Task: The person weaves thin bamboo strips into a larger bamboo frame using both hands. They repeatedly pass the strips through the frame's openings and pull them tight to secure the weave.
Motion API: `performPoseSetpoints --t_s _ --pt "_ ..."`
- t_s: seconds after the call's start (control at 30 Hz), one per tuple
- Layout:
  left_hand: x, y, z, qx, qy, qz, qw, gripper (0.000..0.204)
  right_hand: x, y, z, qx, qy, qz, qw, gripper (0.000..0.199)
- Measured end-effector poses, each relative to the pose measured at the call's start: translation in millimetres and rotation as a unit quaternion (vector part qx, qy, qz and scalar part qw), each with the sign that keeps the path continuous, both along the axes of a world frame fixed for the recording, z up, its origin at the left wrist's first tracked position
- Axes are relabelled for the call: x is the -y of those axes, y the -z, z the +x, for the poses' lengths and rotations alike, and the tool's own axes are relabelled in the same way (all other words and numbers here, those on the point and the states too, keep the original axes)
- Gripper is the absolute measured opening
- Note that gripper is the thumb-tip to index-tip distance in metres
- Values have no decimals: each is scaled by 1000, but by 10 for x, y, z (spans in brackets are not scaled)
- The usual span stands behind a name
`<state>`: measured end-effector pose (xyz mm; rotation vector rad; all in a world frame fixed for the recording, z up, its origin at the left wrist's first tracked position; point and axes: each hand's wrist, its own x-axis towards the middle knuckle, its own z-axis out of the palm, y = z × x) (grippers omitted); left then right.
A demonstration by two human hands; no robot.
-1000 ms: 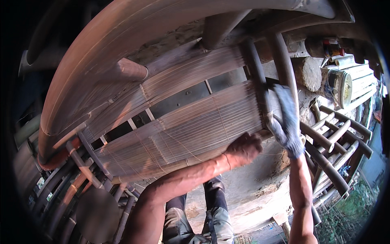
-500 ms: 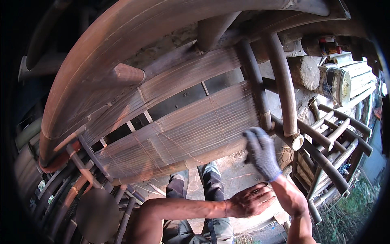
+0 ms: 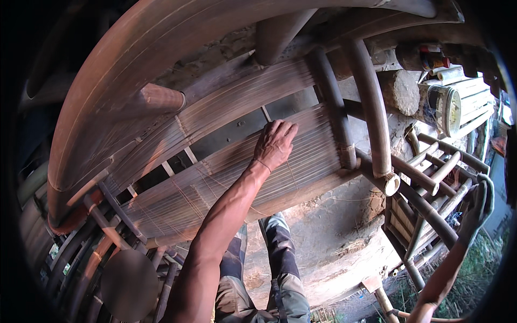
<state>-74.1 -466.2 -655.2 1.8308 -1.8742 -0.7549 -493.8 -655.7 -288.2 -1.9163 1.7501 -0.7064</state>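
Note:
A large bamboo bench lies before me, its seat made of thin slats (image 3: pixel 318 134) laid side by side. My left hand (image 3: pixel 276 141), bare and with a thin band at the wrist, reaches over the slats. Its fingers are curled down near the gap behind the front panel; whatever they grip is hidden. Far to the right, my right hand (image 3: pixel 478 203) wears a grey glove and is raised beside a bamboo rack (image 3: pixel 431 207). Its fingers are dim and unclear, and I cannot tell whether it holds anything.
Bamboo posts (image 3: pixel 371 107) rise at the bench's right end. A thick curved bamboo rail (image 3: pixel 91 102) arches over the left and far side. Beyond the posts lie a round bucket (image 3: pixel 448 110) and a cut log (image 3: pixel 401 92). Bamboo poles (image 3: pixel 99 253) crowd the lower left.
My left hand has moved up and forward from in front of the bench onto the slats. My gloved right hand has swung away from the bench's front edge to the far right.

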Motion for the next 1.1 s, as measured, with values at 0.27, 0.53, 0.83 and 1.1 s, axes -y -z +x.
performPoseSetpoints --t_s 0.27,0.53,0.83,1.1 --pt "-34 -5 -365 7 62 -73 995 21 248 476 -842 -647 -25 -122 753 50" --pt "41 -1079 -753 -101 -16 -61 993 23 -921 1919 1950 121 -308 442 834 105" --pt "-323 -145 618 149 -302 159 928 25 63 2625 2576 94 -114 218 965 22" --pt "-37 484 613 -113 -265 81 954 40 -676 3867 3784 -215 -446 210 843 23"
